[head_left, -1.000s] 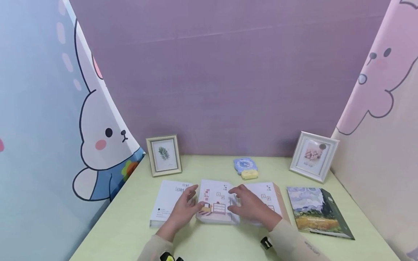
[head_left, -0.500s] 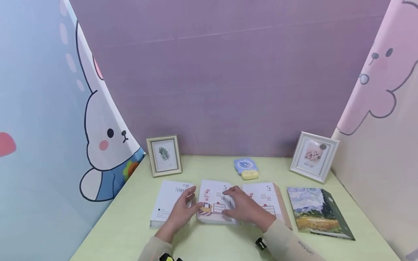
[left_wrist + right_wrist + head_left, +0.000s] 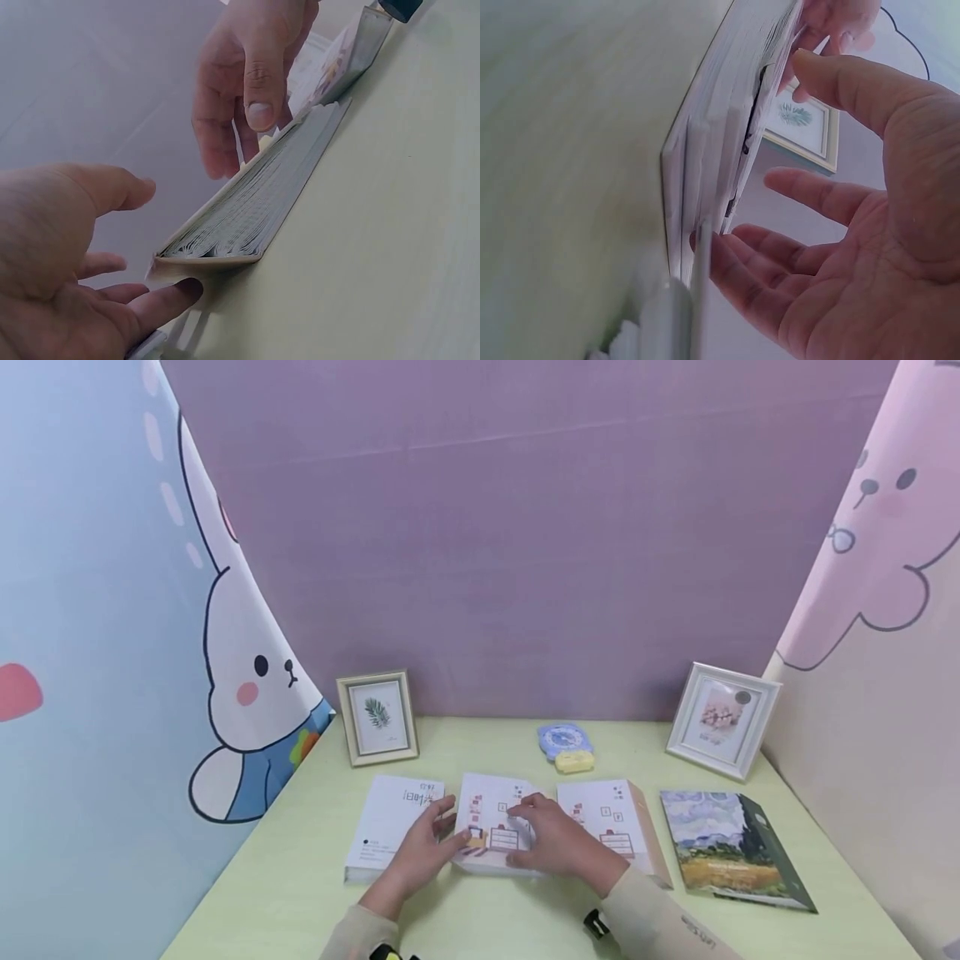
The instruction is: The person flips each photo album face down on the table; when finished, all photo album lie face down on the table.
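Near the front edge of the pale green table [image 3: 315, 893], about midway along it, lies a white paperback book with a drawn room of furniture on its cover [image 3: 491, 814], the middle one of 3 white books in a row. The left hand [image 3: 423, 852] rests at its left edge with fingers loosely spread; the left wrist view shows a fingertip [image 3: 176, 292] touching the book's lower corner [image 3: 247, 217], the other fingers relaxed, gripping nothing. The right hand [image 3: 558, 843] lies over the book's right side, fingers nearly straight; in the right wrist view its fingertips [image 3: 727, 255] touch the page block [image 3: 705, 142], with nothing clasped.

A white book with black lettering [image 3: 390, 822] lies just to the left, a second white book with the furniture drawing [image 3: 611, 822] just to the right. Toward the right edge lies a book with a painted landscape cover [image 3: 723, 847]. Along the back edge stand a gold-framed leaf picture [image 3: 377, 717], a white-framed picture [image 3: 722, 717], and a round blue object [image 3: 562, 739] with a yellow block [image 3: 573, 762] touching it
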The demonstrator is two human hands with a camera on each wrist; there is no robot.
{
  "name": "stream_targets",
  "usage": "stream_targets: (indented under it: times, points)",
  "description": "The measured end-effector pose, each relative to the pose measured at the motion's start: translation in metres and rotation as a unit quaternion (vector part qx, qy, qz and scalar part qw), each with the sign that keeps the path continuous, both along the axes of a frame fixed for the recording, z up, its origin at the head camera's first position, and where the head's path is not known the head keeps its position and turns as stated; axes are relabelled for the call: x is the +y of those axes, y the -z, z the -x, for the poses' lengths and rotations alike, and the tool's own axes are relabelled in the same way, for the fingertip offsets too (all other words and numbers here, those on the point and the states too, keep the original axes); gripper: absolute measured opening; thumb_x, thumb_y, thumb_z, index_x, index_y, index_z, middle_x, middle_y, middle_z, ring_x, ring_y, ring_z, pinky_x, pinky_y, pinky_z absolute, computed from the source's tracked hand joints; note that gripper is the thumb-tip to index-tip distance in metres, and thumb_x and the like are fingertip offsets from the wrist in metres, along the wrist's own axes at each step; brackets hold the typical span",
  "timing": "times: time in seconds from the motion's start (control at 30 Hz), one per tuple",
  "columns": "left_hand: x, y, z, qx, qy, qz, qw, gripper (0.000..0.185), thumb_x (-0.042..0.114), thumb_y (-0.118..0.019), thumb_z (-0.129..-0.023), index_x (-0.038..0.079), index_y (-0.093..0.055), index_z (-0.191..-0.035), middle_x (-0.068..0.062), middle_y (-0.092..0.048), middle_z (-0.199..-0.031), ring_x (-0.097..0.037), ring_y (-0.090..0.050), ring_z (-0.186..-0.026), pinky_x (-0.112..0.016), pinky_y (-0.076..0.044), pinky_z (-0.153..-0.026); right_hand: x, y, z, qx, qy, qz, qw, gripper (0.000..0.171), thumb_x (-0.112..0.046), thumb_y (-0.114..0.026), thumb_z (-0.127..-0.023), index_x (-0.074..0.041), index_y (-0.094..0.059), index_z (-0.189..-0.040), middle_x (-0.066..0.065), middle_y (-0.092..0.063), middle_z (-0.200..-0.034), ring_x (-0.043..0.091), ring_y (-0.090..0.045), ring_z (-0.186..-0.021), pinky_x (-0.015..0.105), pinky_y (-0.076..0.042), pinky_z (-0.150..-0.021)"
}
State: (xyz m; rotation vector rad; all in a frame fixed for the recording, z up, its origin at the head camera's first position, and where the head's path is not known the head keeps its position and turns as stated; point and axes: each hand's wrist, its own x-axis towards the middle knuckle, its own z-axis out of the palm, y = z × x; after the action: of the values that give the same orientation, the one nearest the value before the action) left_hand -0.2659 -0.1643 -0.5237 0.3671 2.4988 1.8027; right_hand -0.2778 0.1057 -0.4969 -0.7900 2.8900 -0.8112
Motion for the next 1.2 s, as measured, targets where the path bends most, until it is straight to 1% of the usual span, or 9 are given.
stream_targets:
  times: [0.1,0.2,0.57,0.7,0.8,0.93,1.03,1.2]
  points:
    - [0.0008,0.0000,-0.0003,-0.003,0.011,-0.002,0.9999,0.075,0.021,-0.074,-0.098,-0.007,-0.036,-0.156,-0.031,-0.039,-0.159,-0.048,-0.045,-0.143,-0.059,-0.036,-0.118,0.0000,-0.0015,-0.0016,0.001,-0.002,-0.002,1.000,0.075,-0.046,-0.088,-0.080,-0.012,-0.064,-0.142,0.014,-0.055,-0.143,0.036,-0.054,-0.130,0.057,-0.050,-0.108]
    - [0.0014,-0.0002,-0.0008,-0.005,0.016,0.000,0.9999,0.073,0.020,-0.074,-0.098,-0.007,-0.037,-0.155,-0.030,-0.041,-0.158,-0.049,-0.046,-0.142,-0.059,-0.037,-0.117,-0.0001,-0.0023,-0.0028,-0.001,-0.003,-0.003,1.000,0.074,-0.045,-0.088,-0.080,-0.012,-0.065,-0.141,0.014,-0.055,-0.143,0.035,-0.054,-0.130,0.056,-0.050,-0.108]
    - [0.0016,0.0007,-0.0007,-0.005,0.011,0.025,0.9996,0.072,0.024,-0.074,-0.098,-0.004,-0.040,-0.155,-0.028,-0.047,-0.155,-0.048,-0.050,-0.139,-0.059,-0.040,-0.115,-0.0008,-0.0028,-0.0034,0.005,0.003,-0.005,1.000,0.073,-0.043,-0.090,-0.078,-0.010,-0.066,-0.139,0.014,-0.056,-0.141,0.035,-0.053,-0.129,0.057,-0.051,-0.106]
    - [0.0010,0.0017,-0.0005,-0.015,0.018,0.019,0.9995,0.072,0.020,-0.074,-0.098,-0.007,-0.039,-0.154,-0.032,-0.050,-0.150,-0.047,-0.053,-0.136,-0.054,-0.047,-0.111,-0.0009,-0.0011,-0.0036,0.004,0.006,-0.006,1.000,0.071,-0.043,-0.090,-0.077,-0.011,-0.068,-0.136,0.014,-0.056,-0.141,0.036,-0.053,-0.129,0.058,-0.052,-0.105]
    - [0.0007,0.0026,-0.0005,-0.022,0.028,0.003,0.9994,0.070,0.013,-0.072,-0.098,-0.009,-0.038,-0.154,-0.034,-0.051,-0.148,-0.046,-0.056,-0.134,-0.045,-0.052,-0.107,-0.0010,0.0004,-0.0032,0.005,0.005,-0.010,1.000,0.068,-0.044,-0.090,-0.077,-0.011,-0.070,-0.133,0.014,-0.056,-0.141,0.036,-0.053,-0.129,0.058,-0.052,-0.105]
    - [0.0001,0.0029,-0.0015,-0.017,0.035,-0.010,0.9992,0.065,0.003,-0.067,-0.097,-0.011,-0.037,-0.154,-0.036,-0.049,-0.149,-0.047,-0.055,-0.134,-0.038,-0.055,-0.103,-0.0012,0.0018,-0.0023,0.010,0.002,-0.011,1.000,0.066,-0.044,-0.090,-0.077,-0.011,-0.071,-0.131,0.014,-0.056,-0.140,0.037,-0.053,-0.129,0.057,-0.051,-0.106]
    - [-0.0001,0.0036,-0.0020,-0.014,0.038,-0.013,0.9991,0.063,-0.002,-0.064,-0.097,-0.012,-0.038,-0.153,-0.036,-0.048,-0.149,-0.048,-0.055,-0.134,-0.037,-0.056,-0.102,-0.0014,0.0022,-0.0019,0.010,0.000,-0.012,1.000,0.066,-0.043,-0.090,-0.077,-0.011,-0.071,-0.131,0.015,-0.056,-0.140,0.037,-0.053,-0.128,0.057,-0.051,-0.105]
    - [0.0001,0.0044,-0.0016,-0.014,0.038,-0.017,0.9991,0.064,-0.003,-0.064,-0.096,-0.012,-0.038,-0.153,-0.037,-0.047,-0.149,-0.049,-0.055,-0.133,-0.036,-0.057,-0.101,-0.0010,0.0021,-0.0019,0.008,0.000,-0.013,1.000,0.067,-0.044,-0.090,-0.077,-0.011,-0.071,-0.132,0.015,-0.056,-0.140,0.037,-0.053,-0.128,0.058,-0.052,-0.105]
